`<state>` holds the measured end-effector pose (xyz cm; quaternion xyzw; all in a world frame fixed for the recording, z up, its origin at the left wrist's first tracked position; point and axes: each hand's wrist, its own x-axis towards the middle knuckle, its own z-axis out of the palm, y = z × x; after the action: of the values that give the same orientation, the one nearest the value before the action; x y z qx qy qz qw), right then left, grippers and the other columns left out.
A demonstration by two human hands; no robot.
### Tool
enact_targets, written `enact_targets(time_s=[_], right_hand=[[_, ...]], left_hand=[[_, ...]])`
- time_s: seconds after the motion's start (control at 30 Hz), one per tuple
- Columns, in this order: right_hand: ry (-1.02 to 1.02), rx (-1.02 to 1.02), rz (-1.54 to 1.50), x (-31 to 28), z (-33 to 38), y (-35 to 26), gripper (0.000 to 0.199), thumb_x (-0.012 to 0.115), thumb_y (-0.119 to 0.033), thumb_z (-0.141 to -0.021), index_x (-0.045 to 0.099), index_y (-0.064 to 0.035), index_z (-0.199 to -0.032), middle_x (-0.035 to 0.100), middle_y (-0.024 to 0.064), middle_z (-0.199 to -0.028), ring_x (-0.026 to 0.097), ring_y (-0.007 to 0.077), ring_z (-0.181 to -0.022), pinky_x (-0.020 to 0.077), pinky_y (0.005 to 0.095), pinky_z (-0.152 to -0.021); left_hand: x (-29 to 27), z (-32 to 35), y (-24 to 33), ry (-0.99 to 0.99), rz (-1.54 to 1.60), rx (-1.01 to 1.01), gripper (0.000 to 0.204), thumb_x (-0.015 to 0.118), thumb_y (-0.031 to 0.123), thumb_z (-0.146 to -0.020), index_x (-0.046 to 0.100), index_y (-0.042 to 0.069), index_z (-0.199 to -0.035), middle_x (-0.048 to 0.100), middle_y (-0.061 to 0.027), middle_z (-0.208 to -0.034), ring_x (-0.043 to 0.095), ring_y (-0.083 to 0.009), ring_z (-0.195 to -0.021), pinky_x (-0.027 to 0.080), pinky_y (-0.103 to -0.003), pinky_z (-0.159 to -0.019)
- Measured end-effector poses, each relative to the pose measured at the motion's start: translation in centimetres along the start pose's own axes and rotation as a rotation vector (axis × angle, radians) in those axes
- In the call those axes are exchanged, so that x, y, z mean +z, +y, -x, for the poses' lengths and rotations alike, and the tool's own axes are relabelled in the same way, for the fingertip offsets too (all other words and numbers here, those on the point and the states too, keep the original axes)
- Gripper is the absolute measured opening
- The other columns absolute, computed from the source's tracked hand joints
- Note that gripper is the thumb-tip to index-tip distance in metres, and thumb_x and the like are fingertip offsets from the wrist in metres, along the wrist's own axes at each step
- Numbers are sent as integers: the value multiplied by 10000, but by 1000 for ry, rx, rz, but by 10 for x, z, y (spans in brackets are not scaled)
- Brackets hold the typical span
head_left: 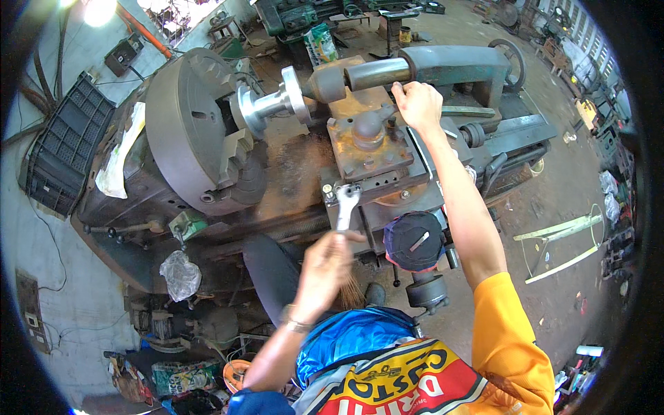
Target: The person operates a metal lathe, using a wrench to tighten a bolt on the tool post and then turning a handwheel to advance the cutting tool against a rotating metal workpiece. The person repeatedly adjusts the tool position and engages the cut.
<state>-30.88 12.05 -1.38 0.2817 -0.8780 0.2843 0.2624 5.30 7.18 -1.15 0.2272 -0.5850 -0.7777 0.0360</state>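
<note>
My left hand, slightly blurred, is closed around the shank of a silver wrench. The wrench's head lies over the front edge of the lathe's carriage, next to a bolt. My right hand is a fist at the end of the lever on the square tool post; the fingers hide the lever's end. Left of the tool post, a shiny flanged metal workpiece sits between the big chuck and the tailstock's centre.
The tailstock with its handwheel stands at the right rear. A dark cap covers part of the carriage front. A plastic bag hangs from the lathe's front lever. A black crate leans at left; pale strips lie on the floor.
</note>
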Motion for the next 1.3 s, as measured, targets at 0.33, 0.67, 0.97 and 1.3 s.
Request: enact_targets(time_s=[0.33, 0.67, 0.97, 1.3], right_hand=[[31, -39, -47, 0, 1, 2, 489, 548, -378, -907, 687, -31, -592, 641, 228, -642, 660, 410, -660, 521, 481, -683], [44, -74, -59, -2, 2, 3, 476, 546, -391, -907, 712, -51, -618, 650, 215, -638, 655, 404, -639, 516, 475, -692], [82, -105, -69, 0, 2, 5, 455, 558, -383, -901, 714, -67, -614, 654, 207, -631, 659, 384, -622, 519, 468, -666], [140, -164, -124, 1, 2, 7, 442, 569, -356, -900, 701, -70, -590, 629, 199, -580, 651, 354, -583, 507, 450, -659]], left_hand=[[-109, -29, 81, 92, -1188, 236, 304, 585, 270, -977, 692, 2, -1074, 685, -210, -868, 663, -326, -805, 494, -378, -755], [-135, -80, 104, -5, -1251, 310, 213, 638, 178, -923, 707, -9, -998, 671, -151, -774, 590, -221, -676, 465, -344, -682], [-138, -132, 122, -230, -1137, 238, 203, 676, 142, -888, 665, -58, -855, 538, -19, -655, 441, -102, -668, 388, -309, -623], [-131, -155, 134, -359, -1155, 182, 187, 683, 116, -829, 683, -69, -803, 618, -35, -676, 513, -118, -673, 413, -302, -644]])
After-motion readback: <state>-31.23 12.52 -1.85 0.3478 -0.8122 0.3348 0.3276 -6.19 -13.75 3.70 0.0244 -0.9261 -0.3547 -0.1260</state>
